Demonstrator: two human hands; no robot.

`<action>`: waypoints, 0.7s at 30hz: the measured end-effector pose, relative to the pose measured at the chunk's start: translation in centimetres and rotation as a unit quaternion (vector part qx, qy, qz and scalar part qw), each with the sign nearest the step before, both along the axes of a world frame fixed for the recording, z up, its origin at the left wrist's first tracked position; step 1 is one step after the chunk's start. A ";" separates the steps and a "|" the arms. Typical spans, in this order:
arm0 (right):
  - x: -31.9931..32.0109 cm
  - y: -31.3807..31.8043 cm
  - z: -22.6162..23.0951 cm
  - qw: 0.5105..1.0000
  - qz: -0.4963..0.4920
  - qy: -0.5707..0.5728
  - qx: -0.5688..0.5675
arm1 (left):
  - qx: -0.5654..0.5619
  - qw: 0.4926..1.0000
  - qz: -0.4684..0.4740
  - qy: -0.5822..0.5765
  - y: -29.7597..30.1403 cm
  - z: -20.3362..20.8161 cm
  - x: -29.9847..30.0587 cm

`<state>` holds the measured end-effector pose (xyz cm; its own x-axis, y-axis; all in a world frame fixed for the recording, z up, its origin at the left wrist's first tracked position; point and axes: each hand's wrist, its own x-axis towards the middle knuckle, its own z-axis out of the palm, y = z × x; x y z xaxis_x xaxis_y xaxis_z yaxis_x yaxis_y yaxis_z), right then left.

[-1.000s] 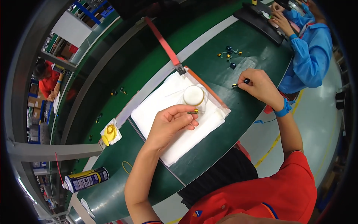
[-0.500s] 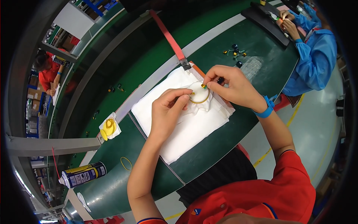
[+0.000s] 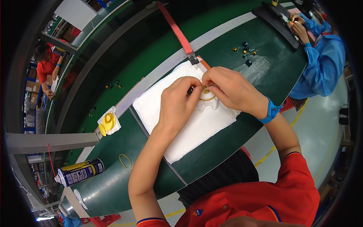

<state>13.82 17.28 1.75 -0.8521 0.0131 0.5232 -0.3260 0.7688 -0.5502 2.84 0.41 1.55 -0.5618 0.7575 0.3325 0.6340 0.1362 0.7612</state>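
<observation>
My left hand (image 3: 179, 100) and my right hand (image 3: 235, 91) meet fingertip to fingertip over a white cloth pad (image 3: 196, 132). Both are closed in a pinch. A small gold-coloured part (image 3: 206, 90) shows between the fingertips, at the right thumb and forefinger. Whatever the left fingers pinch is mostly covered; a dark bit (image 3: 190, 90) peeks out beside them. Just below the fingers, a yellow ring (image 3: 208, 99) curves along the edge of a round white piece on the cloth, partly covered by my right hand.
Several small gold and black parts (image 3: 245, 51) lie beyond my right hand. A red strap (image 3: 176, 30) crosses the green conveyor (image 3: 140, 56). To the left are yellow bands (image 3: 109, 120), a loose yellow band (image 3: 125, 160) and a spray can (image 3: 79, 172). A blue-sleeved co-worker (image 3: 325, 56) works at right.
My hands have come together: the left moved right and up, and the gap between the fingertips has closed. The gold-coloured part now sits between both hands. The view has shifted slightly.
</observation>
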 end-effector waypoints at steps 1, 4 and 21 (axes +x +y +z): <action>-0.1 -0.1 -0.1 1.000 0.000 0.021 0.019 | 0.007 1.000 -0.007 0.004 0.1 -0.1 0.1; -0.4 0.1 -0.6 0.996 -0.026 0.049 0.068 | 0.018 0.999 -0.023 0.021 0.4 -0.3 0.0; -0.1 0.2 -1.2 0.998 -0.028 0.051 0.039 | 0.076 0.980 -0.033 0.183 1.0 -1.5 -0.8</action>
<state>13.76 17.47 0.57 -0.7934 0.0155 0.6085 -0.3323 0.8266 -0.4543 1.99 1.41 0.10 -0.3348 0.7139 0.6151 0.8724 -0.0119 0.4887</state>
